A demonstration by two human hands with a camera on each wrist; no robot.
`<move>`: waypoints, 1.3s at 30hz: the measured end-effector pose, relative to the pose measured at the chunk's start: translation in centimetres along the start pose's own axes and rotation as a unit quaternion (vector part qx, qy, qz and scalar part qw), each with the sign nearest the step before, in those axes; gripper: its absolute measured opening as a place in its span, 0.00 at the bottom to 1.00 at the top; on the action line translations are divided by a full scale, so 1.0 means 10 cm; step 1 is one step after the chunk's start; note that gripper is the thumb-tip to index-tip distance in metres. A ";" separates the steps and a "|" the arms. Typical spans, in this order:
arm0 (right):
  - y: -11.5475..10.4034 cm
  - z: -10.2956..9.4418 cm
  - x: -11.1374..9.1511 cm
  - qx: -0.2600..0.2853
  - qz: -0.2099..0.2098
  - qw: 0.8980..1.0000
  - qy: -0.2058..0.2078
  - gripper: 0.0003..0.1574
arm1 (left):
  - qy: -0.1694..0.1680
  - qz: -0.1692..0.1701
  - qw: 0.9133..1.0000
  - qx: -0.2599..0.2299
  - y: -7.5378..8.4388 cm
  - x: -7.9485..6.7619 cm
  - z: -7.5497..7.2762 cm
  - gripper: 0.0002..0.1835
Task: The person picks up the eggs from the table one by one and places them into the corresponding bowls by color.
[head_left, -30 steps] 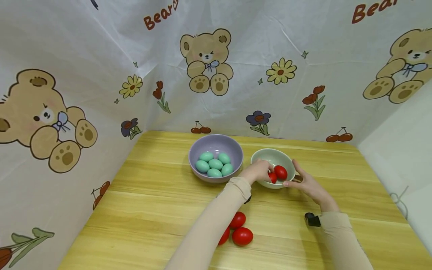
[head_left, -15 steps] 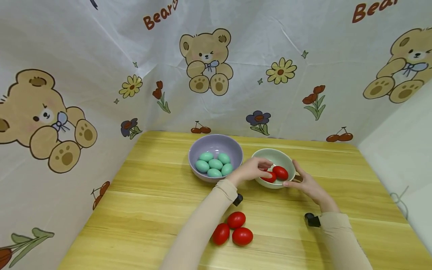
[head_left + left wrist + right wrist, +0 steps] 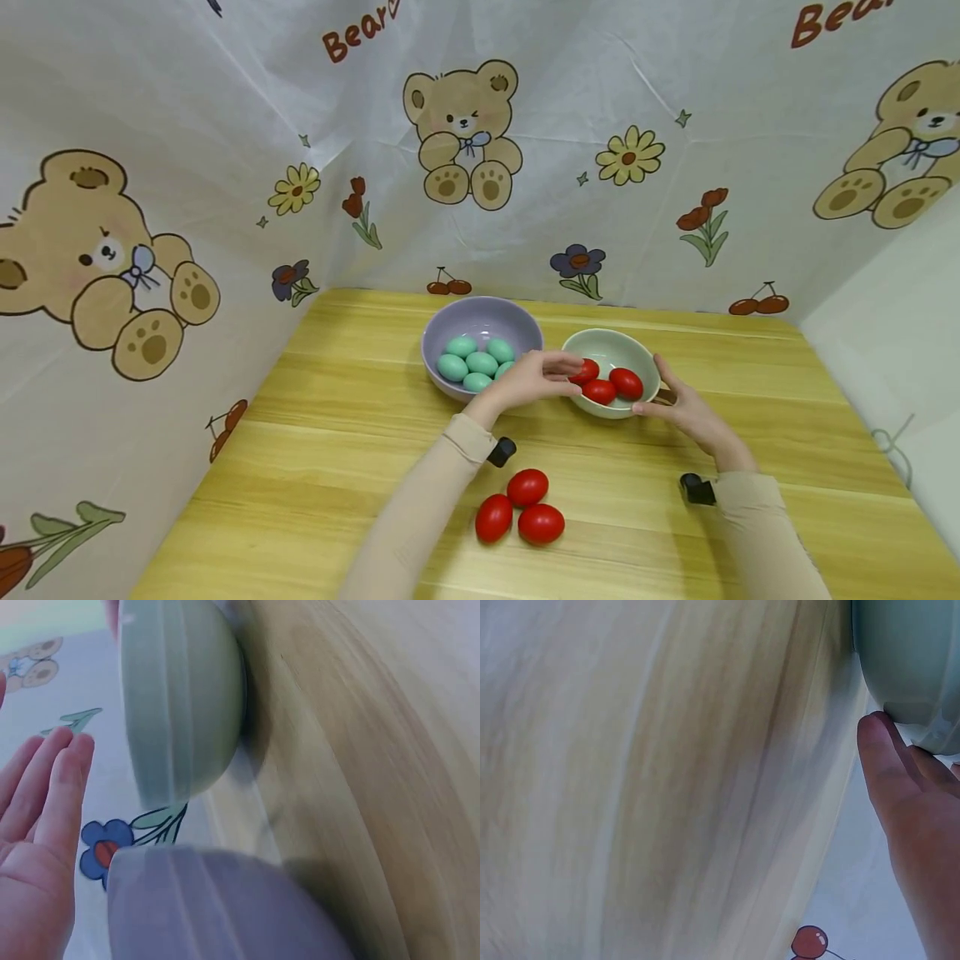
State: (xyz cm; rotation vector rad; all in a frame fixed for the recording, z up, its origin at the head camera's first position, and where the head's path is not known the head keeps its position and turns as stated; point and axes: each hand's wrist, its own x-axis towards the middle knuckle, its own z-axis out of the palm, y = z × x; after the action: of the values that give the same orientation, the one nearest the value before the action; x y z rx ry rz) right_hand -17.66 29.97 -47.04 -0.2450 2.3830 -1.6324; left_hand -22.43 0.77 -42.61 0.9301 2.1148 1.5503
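Between the two bowls hovers my left hand (image 3: pixel 528 379), with nothing in it. Its fingers reach over the left rim of a pale green bowl (image 3: pixel 633 354). Inside that bowl lie red eggs, one at the front (image 3: pixel 598 392), one at the right (image 3: pixel 626 383) and one at the left (image 3: pixel 588 370), partly behind the fingers. My right hand (image 3: pixel 693 417) touches the bowl's right side, thumb and fingers spread and fairly straight. In the left wrist view, the left hand's straight fingers (image 3: pixel 64 772) are apart from the green bowl (image 3: pixel 184 697).
A purple bowl (image 3: pixel 480 310) with several mint-green eggs (image 3: pixel 482 363) stands left of the green bowl. Red eggs lie loose on the wooden table (image 3: pixel 337 467) nearer me: one behind (image 3: pixel 528 487), one left (image 3: pixel 494 518), one right (image 3: pixel 542 524). A bear-printed cloth (image 3: pixel 525 250) hangs behind.
My left hand has let go of a red egg in the green bowl and drawn back up and to the left. The right hand has stayed at the bowl's side.
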 end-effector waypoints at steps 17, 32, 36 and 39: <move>-0.04 -0.02 0.00 -0.004 -0.004 1.000 -0.003 0.61 | 0.015 -0.011 1.000 0.021 -0.09 -0.73 -0.25 0.24; 0.02 -0.02 0.03 0.008 -0.011 1.000 -0.006 0.59 | -0.075 -0.070 0.995 0.015 -0.30 -1.17 -0.06 0.28; 0.02 -0.01 0.03 0.008 -0.011 1.000 -0.007 0.59 | -0.087 -0.071 0.994 0.013 -0.35 -1.17 0.03 0.28; 0.01 0.00 0.03 0.007 -0.010 1.000 -0.006 0.59 | -0.106 -0.073 0.992 0.020 -0.37 -1.15 0.09 0.28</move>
State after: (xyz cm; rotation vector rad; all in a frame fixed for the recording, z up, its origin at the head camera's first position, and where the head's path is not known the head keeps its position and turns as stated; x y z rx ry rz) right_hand -17.93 29.96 -47.17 -0.2763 2.3666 -1.6498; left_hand -14.62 -7.18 -47.45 0.8896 2.0221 1.2824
